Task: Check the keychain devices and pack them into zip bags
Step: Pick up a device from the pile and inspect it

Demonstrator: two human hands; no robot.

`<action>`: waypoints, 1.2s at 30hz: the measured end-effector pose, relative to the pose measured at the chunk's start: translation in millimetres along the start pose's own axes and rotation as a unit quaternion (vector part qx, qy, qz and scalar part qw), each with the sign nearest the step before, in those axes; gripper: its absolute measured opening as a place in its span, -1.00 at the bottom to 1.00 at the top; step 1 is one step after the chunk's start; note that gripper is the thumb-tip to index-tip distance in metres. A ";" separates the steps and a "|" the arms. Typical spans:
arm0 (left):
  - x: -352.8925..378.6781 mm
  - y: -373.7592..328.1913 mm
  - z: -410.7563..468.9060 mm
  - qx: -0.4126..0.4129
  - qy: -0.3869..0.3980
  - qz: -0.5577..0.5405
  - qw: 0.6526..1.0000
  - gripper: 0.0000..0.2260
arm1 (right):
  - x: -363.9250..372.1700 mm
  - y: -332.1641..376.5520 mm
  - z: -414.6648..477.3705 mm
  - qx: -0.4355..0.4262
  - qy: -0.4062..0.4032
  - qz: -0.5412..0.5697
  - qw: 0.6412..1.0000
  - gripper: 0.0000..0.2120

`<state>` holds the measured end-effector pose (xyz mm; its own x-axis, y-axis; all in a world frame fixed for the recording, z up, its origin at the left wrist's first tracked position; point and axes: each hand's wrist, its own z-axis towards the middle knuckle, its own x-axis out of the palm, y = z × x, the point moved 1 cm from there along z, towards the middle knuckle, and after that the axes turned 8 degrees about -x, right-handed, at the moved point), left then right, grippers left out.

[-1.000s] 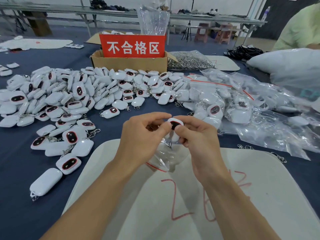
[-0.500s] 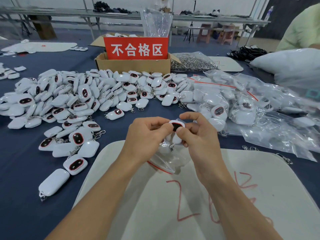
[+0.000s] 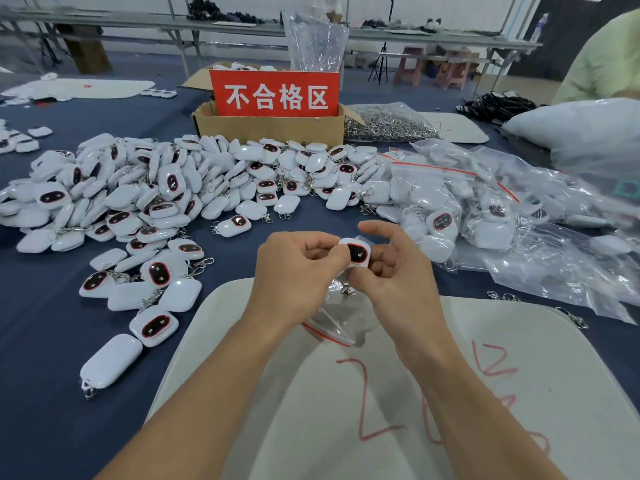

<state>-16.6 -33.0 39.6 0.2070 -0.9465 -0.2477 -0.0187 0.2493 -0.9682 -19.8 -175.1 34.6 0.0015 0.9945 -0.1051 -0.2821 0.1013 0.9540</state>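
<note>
While both meet at centre, the left hand [image 3: 298,268] and right hand [image 3: 398,282] pinch one keychain device [image 3: 356,252]: a white rounded case, its black oval window ringed in red. Its metal clasp [image 3: 346,291] hangs over a clear, red-striped zip bag [image 3: 341,317]. Loose devices [image 3: 138,202] lie on the table [image 3: 41,323] at 10 o'clock, bagged devices [image 3: 485,216] at 2 o'clock.

A work table [image 3: 52,341] is covered in dark blue cloth. Beyond it, long grey metal-legged tables [image 3: 242,29] are lined up before a white wall [image 3: 104,3]. Pinkish stools [image 3: 412,65] and a black tripod [image 3: 382,60] are set on the blue-grey floor [image 3: 145,64]. The room is evenly lit.
</note>
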 end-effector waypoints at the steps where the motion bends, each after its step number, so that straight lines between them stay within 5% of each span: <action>1: 0.4 0.7 0.1 -0.001 0.003 -0.008 1.000 -0.85 | -0.2 -0.1 0.2 0.005 0.000 -0.001 1.000 -0.53; 9: 1.1 2.1 -2.9 0.021 0.004 0.007 1.000 -0.92 | -6.1 0.6 1.8 0.046 -0.009 0.058 0.997 -0.62; 20: -4.6 -0.9 -2.3 0.038 0.032 -0.010 0.999 -0.83 | -7.2 -4.0 3.8 -0.009 -0.046 0.033 0.998 -0.68; 26: -40.3 13.3 18.0 -0.026 0.257 0.041 0.965 -0.29 | -13.9 -0.5 5.3 0.021 -0.091 0.082 0.992 -0.77; 32: -39.1 15.7 20.3 -0.006 0.208 0.088 0.974 -0.51 | -16.1 11.4 -1.8 0.008 -0.088 0.123 0.988 -0.90; 36: -51.5 15.3 19.2 0.009 0.362 0.132 0.923 -0.38 | -14.2 12.2 -6.5 0.005 -0.072 0.124 0.990 -0.90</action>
<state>-8.7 23.5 38.2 -0.5102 -0.7398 -0.4387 0.0418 0.4882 -0.8717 -29.5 -188.2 45.9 0.0711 0.9823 0.1731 -0.2809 -0.1468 0.9485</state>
